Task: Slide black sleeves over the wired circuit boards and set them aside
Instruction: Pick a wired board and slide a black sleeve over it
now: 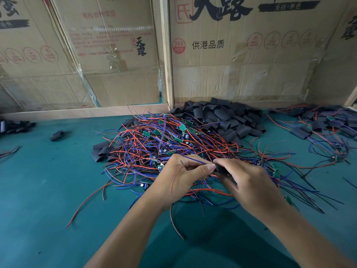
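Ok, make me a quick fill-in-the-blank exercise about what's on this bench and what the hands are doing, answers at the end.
1. The right hand pinches a ____ sleeve in its fingers.
2. The left hand holds a thin ____ wire that leads to the sleeve.
3. The tangled pile of wired circuit boards lies on a ____ mat.
4. The heap of loose sleeves sits against a ____ box.

Missing words: black; blue; green; cardboard
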Available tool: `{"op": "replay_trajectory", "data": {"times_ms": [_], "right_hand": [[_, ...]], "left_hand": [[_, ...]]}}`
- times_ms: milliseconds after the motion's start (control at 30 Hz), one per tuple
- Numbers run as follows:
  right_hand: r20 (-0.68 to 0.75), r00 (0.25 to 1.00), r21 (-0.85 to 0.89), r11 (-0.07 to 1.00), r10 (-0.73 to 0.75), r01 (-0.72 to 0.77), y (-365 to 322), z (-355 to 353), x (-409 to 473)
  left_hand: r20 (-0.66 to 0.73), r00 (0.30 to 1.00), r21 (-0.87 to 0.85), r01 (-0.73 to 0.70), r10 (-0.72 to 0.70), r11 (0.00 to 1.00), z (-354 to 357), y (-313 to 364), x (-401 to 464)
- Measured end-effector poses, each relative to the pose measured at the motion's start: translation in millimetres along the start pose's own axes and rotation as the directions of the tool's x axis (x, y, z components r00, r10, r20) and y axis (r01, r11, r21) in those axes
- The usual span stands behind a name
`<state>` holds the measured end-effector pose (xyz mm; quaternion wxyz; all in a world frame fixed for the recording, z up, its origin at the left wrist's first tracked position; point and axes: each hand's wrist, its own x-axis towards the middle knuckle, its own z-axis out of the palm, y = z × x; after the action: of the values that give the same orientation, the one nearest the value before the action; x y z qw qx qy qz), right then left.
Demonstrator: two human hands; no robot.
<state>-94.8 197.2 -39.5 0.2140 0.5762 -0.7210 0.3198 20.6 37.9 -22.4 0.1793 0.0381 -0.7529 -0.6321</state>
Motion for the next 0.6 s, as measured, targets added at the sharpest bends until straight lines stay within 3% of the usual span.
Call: {"op": "replay_trajectory", "data": {"times_ms": [267, 400, 433, 500, 533, 600], "right_hand": [[0.077, 0.997, -0.054, 0.999, 0.009, -0.005, 5.9, -7.3, 3.9], [0.072, 0.997, -0.24, 0.971, 0.024, -0.006, 23.6, -27.6, 17.2], [0.082, 0.996, -0.306, 0.952, 0.018, 0.008, 34.3, -34.3, 20.3], [0.13, 0.991, -0.444, 0.896, 0.036, 0.025, 64.3, -51.2, 29.7], [0.143, 0.987, -0.525, 0.851, 0.077, 0.009, 85.4, -60.7, 35.8], [0.037, 0.961, -0.678, 0.713, 0.276, -0.178, 138.4, -83.9, 53.5]], "left_hand": [[-0.014, 0.999, 0.052, -0.03, 0.031, 0.998, -5.7, -2.7, 0.3], [-0.044, 0.998, 0.208, -0.044, 0.055, 0.977, -12.8, -5.1, 3.2], [-0.069, 0.995, 0.347, -0.043, 0.071, 0.937, -14.4, -7.3, 3.9], [-0.059, 0.988, 0.652, -0.073, 0.146, 0.754, -17.1, -12.3, 4.5], [-0.025, 0.986, 0.724, -0.095, 0.164, 0.683, -17.5, -14.0, 4.3], [0.019, 0.987, 0.75, -0.121, 0.162, 0.65, -17.5, -15.5, 4.0]]}}
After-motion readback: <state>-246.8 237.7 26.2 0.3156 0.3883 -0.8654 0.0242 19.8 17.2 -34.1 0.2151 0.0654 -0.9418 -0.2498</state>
